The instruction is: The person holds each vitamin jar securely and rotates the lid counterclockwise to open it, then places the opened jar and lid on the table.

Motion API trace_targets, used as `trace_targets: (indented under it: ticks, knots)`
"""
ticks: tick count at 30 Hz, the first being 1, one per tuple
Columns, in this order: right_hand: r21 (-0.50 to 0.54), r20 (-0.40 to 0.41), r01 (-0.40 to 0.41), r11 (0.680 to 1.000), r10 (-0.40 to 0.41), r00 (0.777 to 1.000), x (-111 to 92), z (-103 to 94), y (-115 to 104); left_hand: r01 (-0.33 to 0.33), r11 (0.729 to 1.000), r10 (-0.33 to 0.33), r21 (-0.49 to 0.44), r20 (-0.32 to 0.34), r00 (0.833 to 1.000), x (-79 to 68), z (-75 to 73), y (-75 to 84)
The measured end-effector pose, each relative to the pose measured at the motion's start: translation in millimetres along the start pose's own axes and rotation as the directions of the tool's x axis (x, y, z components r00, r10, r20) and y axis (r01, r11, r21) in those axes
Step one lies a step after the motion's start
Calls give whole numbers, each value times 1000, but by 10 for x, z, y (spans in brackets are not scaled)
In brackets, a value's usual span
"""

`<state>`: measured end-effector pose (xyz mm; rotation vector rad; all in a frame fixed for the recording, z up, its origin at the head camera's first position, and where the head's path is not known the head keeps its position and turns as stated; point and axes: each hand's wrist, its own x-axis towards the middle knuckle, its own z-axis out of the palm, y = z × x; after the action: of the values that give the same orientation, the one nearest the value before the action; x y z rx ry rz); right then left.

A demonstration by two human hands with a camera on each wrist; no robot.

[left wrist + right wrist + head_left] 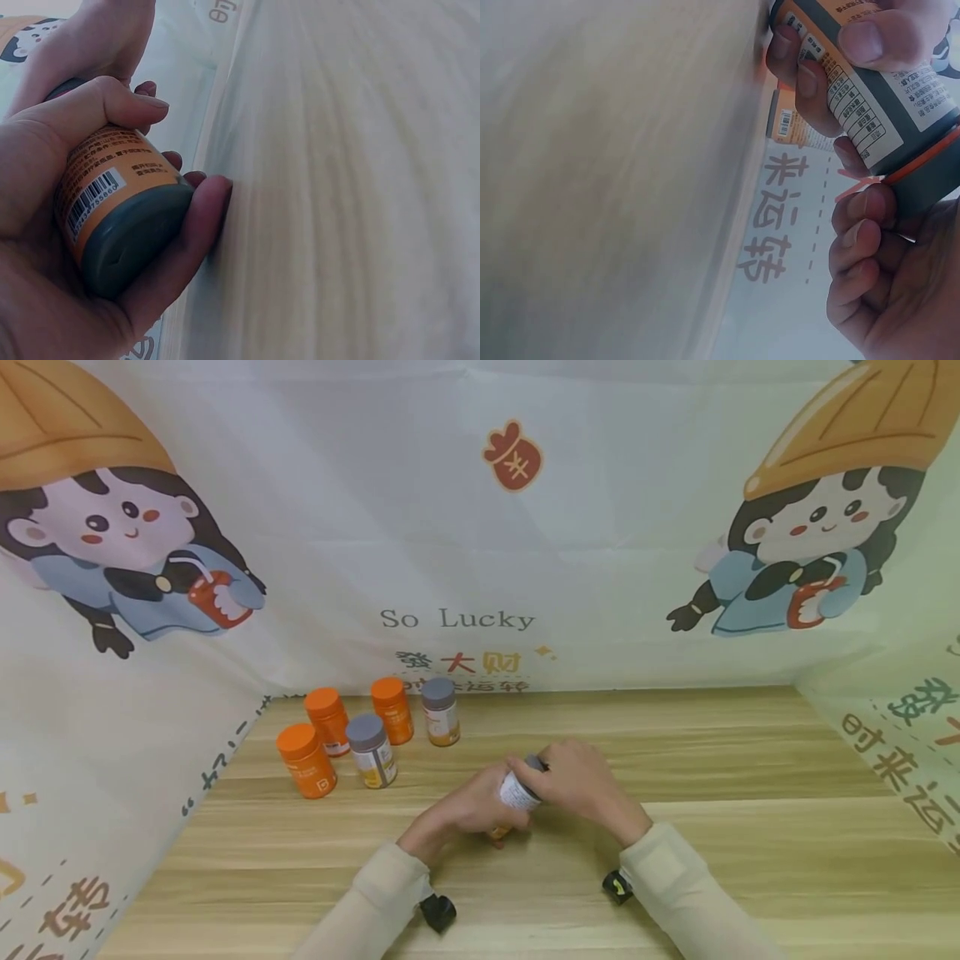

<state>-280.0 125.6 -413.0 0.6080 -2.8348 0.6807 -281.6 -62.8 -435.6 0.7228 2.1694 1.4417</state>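
Observation:
A pill bottle (516, 793) with a grey cap, a white label and an orange band is tilted above the table, between both hands. My left hand (480, 797) grips its body, thumb on one side and fingers round the other; in the left wrist view the bottle's dark base (139, 236) faces the camera. My right hand (588, 781) holds the grey cap (930, 176) with curled fingers. An orange ring shows between cap and body in the right wrist view.
At the table's back left stand three orange bottles with orange caps, among them a front one (307, 762), and two grey-capped bottles, one nearer (372, 752) and one farther (441, 712). A printed cloth (600, 568) surrounds the wooden table (712, 760) at back and sides.

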Motion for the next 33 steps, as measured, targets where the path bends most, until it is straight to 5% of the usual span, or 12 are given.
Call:
trace_targets:
  ticks: [20, 33]
  knots:
    - [-73, 2, 117, 990, -117, 993, -8, -85, 10, 0, 996, 7, -89, 75, 997, -3, -20, -5]
    - [-63, 147, -32, 998, 41, 988, -48, -224, 3, -30, 1000, 29, 5, 11, 999, -14, -23, 3]
